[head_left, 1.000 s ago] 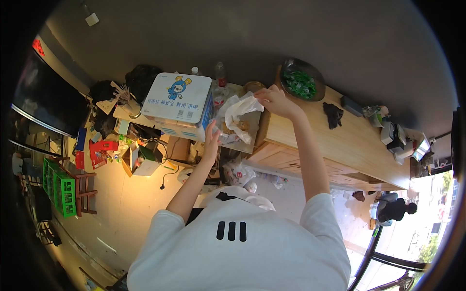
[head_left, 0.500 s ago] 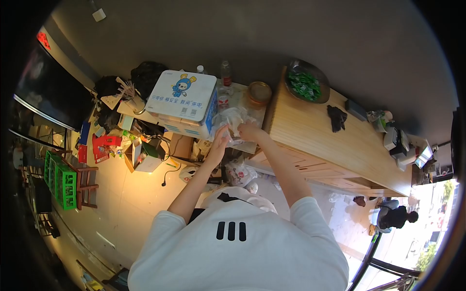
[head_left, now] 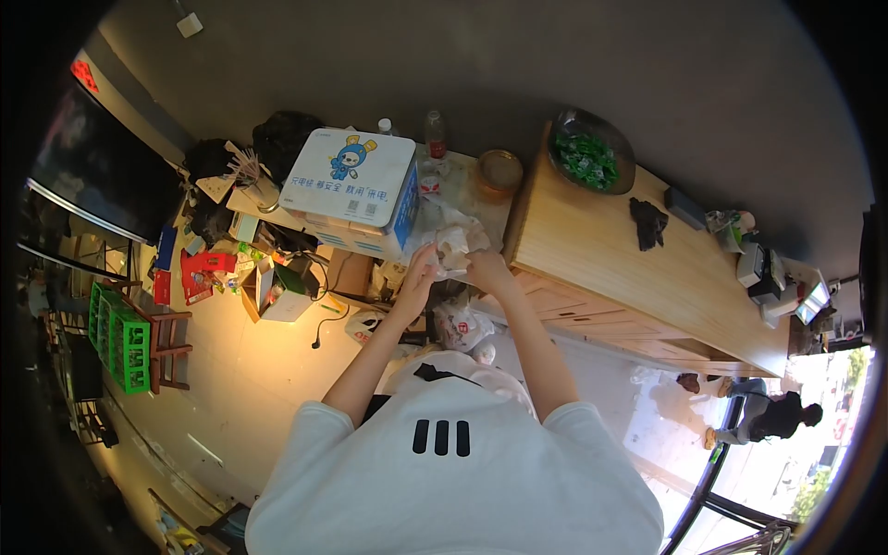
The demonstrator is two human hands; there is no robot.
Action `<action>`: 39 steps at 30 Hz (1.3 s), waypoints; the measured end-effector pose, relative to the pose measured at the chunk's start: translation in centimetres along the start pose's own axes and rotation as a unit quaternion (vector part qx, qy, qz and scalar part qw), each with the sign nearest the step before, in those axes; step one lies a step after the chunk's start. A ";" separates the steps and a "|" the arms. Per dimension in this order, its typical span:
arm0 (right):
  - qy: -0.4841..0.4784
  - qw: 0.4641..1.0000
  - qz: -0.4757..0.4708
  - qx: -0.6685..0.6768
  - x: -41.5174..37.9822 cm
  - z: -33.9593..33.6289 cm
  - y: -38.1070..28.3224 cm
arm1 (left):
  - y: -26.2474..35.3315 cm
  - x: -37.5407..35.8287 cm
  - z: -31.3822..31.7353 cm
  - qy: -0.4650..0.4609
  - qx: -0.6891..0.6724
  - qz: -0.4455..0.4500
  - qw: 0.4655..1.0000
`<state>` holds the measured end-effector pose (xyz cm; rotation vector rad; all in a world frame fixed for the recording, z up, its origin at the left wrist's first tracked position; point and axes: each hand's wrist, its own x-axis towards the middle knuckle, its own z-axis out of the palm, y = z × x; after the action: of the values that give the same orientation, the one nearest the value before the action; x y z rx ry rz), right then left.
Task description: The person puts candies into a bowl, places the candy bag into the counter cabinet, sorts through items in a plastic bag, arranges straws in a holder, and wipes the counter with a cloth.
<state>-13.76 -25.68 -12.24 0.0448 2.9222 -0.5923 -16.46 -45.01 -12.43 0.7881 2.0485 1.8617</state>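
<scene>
A thin, clear plastic bag (head_left: pixel 455 239) is stretched between my two hands, with something pale and brownish inside that I cannot make out. My left hand (head_left: pixel 418 280) pinches its left edge. On the other side, the curled fingers of my right hand (head_left: pixel 487 271) grip the bag. Just left of the bag stands a white and blue box (head_left: pixel 351 180) with a cartoon figure on its lid. Behind it are a clear bottle with a red label (head_left: pixel 435 135) and a round amber container (head_left: pixel 499 172).
To the right, a wooden cabinet (head_left: pixel 610 250) carries a dark bowl of green packets (head_left: pixel 585 157) and a black cloth (head_left: pixel 647 224). A filled plastic bag (head_left: pixel 460 324) lies below my hands. Left on the floor is a green crate (head_left: pixel 120 339). A person (head_left: pixel 772 416) is at the far right.
My right hand has lowered slightly, and the bag is spread wider, showing more of its pale contents. The person at the far right has moved further right.
</scene>
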 end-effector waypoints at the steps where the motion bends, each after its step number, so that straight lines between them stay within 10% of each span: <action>1: 0.000 1.000 -0.001 0.001 -0.2 0.1 -0.2 | 0.0 -0.1 0.0 0.001 0.001 0.000 1.000; 6: 0.181 0.979 0.033 0.090 0.7 2.0 0.6 | 0.1 -0.5 -0.1 0.014 -0.030 -0.030 0.999; 21: 0.215 0.926 0.236 0.203 -0.1 6.6 1.7 | 1.4 -2.5 -1.9 0.138 -0.126 -0.105 0.977; 39: 0.056 0.954 0.292 0.026 1.6 9.2 4.1 | 2.0 -3.0 -4.9 0.131 -0.162 -0.103 0.973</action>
<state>-13.69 -25.50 -22.46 0.9369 2.7754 -0.5698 -16.17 -50.71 -10.32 0.2488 1.8082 2.1890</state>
